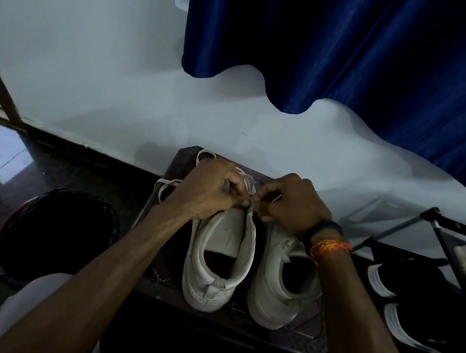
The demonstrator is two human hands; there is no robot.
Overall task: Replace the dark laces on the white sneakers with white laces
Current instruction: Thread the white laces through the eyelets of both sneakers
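Note:
Two white sneakers stand side by side on a dark stool (277,337), heels toward me: the left sneaker (218,265) and the right sneaker (279,286). My left hand (208,190) and my right hand (291,203) meet over the left sneaker's tongue, each pinching a white lace (168,186) with curled fingers. Loops of that lace trail off to the left and behind my left hand. The eyelets and the front of both sneakers are hidden under my hands. No dark lace shows.
A dark round basket (53,237) sits on the floor at left. Black shoes with white soles (428,314) lie at right beside a black rack (462,250). A blue curtain (365,51) hangs on the white wall behind.

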